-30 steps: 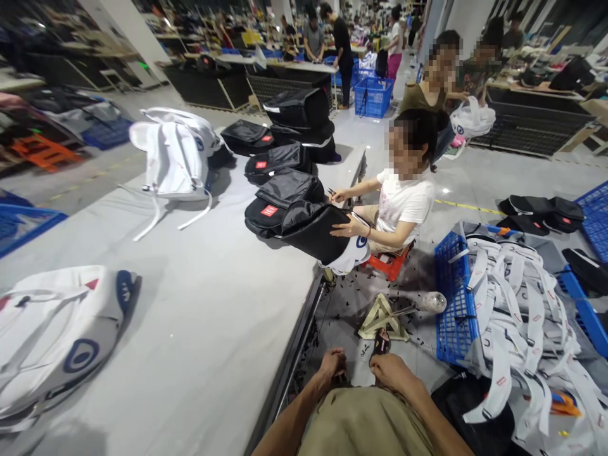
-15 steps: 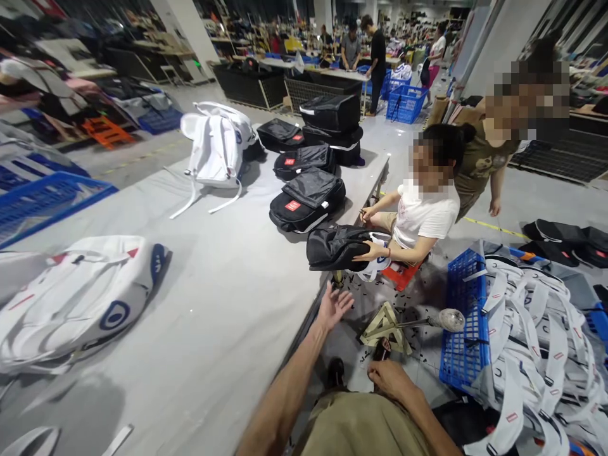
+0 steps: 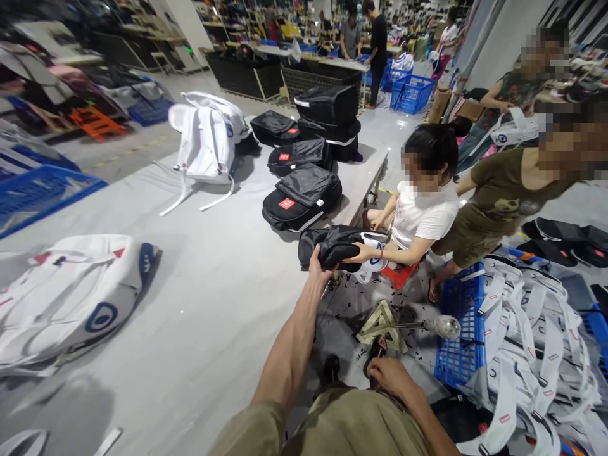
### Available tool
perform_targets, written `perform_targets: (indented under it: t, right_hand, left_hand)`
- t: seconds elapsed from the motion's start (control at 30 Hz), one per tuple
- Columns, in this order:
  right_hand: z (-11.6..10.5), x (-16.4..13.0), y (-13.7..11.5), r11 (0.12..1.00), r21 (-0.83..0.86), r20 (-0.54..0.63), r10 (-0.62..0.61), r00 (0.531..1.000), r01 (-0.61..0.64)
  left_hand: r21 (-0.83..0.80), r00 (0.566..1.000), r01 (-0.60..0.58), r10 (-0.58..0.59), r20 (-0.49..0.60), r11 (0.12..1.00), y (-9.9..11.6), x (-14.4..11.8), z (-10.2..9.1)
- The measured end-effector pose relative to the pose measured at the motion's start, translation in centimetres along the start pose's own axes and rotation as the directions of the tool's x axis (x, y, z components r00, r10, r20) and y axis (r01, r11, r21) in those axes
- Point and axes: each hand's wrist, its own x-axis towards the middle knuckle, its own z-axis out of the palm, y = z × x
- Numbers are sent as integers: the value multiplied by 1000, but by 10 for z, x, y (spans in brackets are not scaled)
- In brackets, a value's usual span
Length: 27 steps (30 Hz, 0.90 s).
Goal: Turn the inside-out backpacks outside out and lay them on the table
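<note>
Gripping the black backpack (image 3: 335,246), left hand (image 3: 317,269) outstretched; right hand (image 3: 392,375) rests loosely open.

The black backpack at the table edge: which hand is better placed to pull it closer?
Probably the left hand: it already touches the black backpack, arm stretched out. The right hand rests low by the knee, far from it.

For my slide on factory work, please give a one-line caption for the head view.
Left hand grips a black bag that a seated co-worker also holds; right hand rests on the knee.
</note>
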Motion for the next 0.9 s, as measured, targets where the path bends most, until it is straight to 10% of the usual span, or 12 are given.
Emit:
perform_targets:
  t: [0.3,0.9]
  right_hand:
    - [-23,6,-3,999,-9,72,-39,997,40]
    - [-10,-3,-10,997,-64,41,-33,999,35]
  left_hand:
    - [-53,979,-152,143,-147,987,-27,-1,-38]
    - [-253,988,-147,153,4,956,-68,-43,-125]
